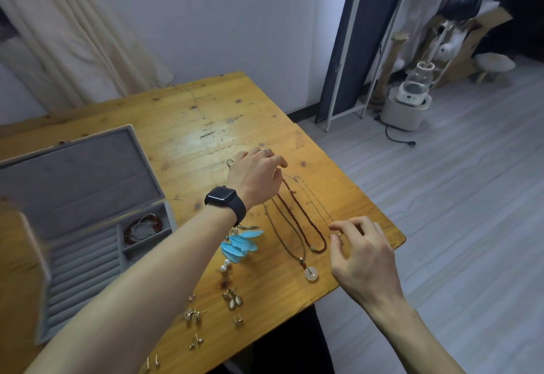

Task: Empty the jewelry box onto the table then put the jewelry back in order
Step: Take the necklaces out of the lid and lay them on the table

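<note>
The emptying looks all but done, and no putting back appears to have begun. The jewelry box (73,179) lies open on the worktop (191,126), its grey lid lining bare and its ring rolls (85,267) holding nothing I can see. The one compartment that holds anything is the one beside the rolls, where a few bracelets (144,228), one of dark red beads, are curled together. Everything else is spread out to the right of the box. Nearest it are blue feather earrings (240,244), pearl earrings (225,266), shell earrings (234,300) and small studs (192,314). Farther from the box are a brown cord necklace (282,235) with a pale disc pendant, then a red cord necklace (306,217), then a thin chain (316,201), laid out roughly side by side. Farthest from the box, the right hand (365,259) has its grip closed, thumb and forefinger pinching a small piece at the near end of the thin chain. The left hand (256,176) is curled over the far ends of the necklaces; whether its grip holds anything there, I cannot tell. What seems to remain is lifting out the bracelets, then returning every piece to the box in order.
</note>
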Motion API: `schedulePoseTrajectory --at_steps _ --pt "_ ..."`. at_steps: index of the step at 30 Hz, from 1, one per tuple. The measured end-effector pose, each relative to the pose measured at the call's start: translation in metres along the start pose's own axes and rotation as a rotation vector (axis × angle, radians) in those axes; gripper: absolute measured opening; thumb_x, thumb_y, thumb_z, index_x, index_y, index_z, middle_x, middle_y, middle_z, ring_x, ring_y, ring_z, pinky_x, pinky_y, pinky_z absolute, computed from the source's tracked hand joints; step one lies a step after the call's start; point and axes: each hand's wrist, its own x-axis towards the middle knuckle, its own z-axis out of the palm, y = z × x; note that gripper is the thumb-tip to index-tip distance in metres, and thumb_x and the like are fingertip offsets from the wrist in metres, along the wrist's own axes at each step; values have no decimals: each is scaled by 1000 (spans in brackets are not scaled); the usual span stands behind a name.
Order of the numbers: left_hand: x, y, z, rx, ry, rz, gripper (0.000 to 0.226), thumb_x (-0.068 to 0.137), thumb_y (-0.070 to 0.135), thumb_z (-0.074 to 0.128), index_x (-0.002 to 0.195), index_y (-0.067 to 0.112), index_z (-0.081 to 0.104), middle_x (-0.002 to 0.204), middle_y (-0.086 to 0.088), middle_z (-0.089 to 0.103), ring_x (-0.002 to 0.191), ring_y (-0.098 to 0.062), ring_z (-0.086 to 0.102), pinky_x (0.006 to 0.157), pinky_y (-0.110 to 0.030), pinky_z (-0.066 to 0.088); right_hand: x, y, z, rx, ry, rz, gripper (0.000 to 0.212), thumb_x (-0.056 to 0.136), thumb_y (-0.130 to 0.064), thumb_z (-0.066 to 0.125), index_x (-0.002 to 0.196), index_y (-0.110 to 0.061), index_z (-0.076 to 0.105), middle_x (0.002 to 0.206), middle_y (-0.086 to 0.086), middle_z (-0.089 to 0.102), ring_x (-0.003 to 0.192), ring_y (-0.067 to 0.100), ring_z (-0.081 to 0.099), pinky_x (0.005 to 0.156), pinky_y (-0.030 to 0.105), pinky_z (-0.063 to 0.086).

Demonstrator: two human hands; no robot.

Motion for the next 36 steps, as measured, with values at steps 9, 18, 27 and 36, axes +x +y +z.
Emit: schedulePoseTrajectory --at_steps 9,18,27,36 --pt "-87 -61 -65 -173 272 -225 24 94 26 59 114 32 70 116 7 68 110 -18 58 94 -39 46 43 -101 12 120 -43 -213 20 90 -24 65 110 -22 70 104 -4 63 100 15 54 79 28 50" --pt "-164 -162 -119 8 452 -371 28 87 23 66 114 31 69 112 8 64 105 -17 58 87 -40 52 75 -205 72 215 -220 -318 26 92 -41 59 118 -34 61 107 -15 59 95 3 56 78 22 51" --pt "-153 -233 -148 147 291 -508 48 93 39 54 140 31 48 148 -1 46 137 -21 40 113 -40 35 113 -282 135 201 -240 -304 26 94 -41 60 116 -26 61 103 -7 65 85 10 61 72 24 52" --pt "-135 -250 -148 49 250 -559 38 92 46 48 125 33 63 123 7 63 116 -17 52 103 -37 34 124 -305 164 208 -128 -193 16 98 -31 58 100 -17 66 88 -1 65 72 14 58 61 22 43"
